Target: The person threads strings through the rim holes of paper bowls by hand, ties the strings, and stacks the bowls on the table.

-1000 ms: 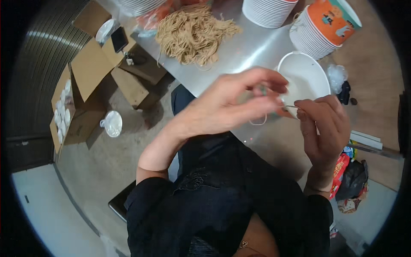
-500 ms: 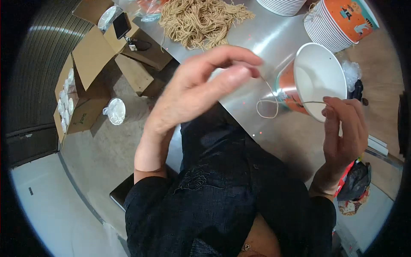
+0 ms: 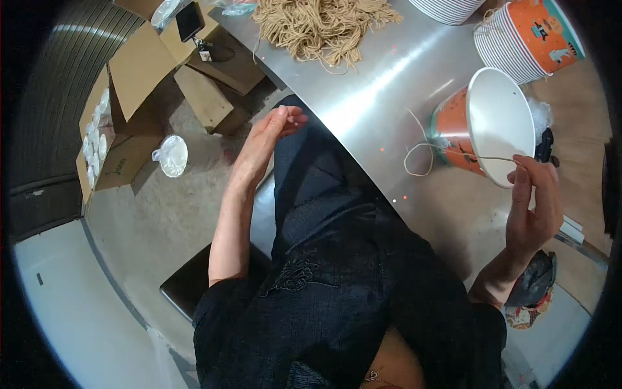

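My right hand pinches the end of a thin tan string between thumb and fingertips. The string runs across the front of an orange-and-teal printed paper bucket with a white inside, its mouth turned toward the right. Left of the bucket, the string makes a loose loop on the metal table, and its other end sticks up free. My left hand is off the table's left edge, above my leg, with its fingers loosely curved and nothing seen in them.
A heap of tan strings lies on the metal table. Stacked printed buckets stand at the far right. To the left are an open cardboard box of white wrapped things, a phone and a white wrapped tub on the floor.
My left hand has drawn back to the left, away from the string and past the table edge. The right hand still holds the string. The whole view has shifted slightly.
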Demonstrator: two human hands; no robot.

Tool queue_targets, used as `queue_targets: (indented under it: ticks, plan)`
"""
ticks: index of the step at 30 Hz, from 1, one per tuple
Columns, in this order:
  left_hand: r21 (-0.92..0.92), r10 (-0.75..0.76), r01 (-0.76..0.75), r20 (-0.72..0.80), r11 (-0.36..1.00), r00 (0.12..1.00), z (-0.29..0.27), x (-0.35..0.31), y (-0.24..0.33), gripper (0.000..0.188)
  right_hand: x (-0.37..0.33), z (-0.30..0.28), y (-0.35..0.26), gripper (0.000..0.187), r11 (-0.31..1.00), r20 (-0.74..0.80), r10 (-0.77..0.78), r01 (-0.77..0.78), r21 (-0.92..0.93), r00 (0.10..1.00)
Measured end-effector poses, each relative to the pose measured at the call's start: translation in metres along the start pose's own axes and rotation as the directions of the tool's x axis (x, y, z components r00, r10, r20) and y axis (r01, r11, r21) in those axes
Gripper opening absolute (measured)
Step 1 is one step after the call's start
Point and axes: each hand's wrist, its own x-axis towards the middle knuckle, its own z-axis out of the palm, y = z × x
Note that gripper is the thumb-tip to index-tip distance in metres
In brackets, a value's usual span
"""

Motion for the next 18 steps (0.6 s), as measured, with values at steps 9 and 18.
queue_targets:
  ticks: [9, 18]
  plan:
    - [-0.062, -0.101, 0.102, 0.028, 0.993, 0.994, -0.006, -0.001, -0.026, 0.073, -0.007, 0.004, -0.005, 0.009, 1.0, -0.027, 0.024, -0.024, -0.001, 0.999]
    - [0.659, -0.14, -0.306, 0.533, 0.686, 0.834, 0.089, -0.074, -0.034, 0.046, -0.014, -0.002, -0.008, 0.009, 0.997, 0.0, 0.048, -0.047, -0.064, 0.999]
